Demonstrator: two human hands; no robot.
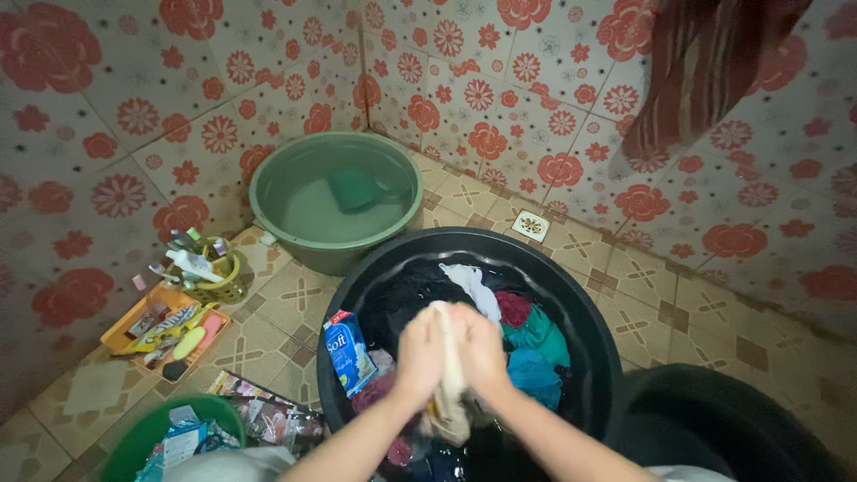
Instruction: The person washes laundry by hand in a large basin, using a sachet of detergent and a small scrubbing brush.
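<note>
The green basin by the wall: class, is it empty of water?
No, the green basin holds cloudy water with a green scoop sitting in it, beyond the black tub of laundry.

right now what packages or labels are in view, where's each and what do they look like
Soap pouch: leans inside the black tub's left rim; blue bag, red top corner.
Sachets: flat on the floor left of the tub; glossy, mixed colours.
Packets: in the green pail, bottom left; blue and white.
Tubes: in the orange tray, far left; white and yellow.
</note>
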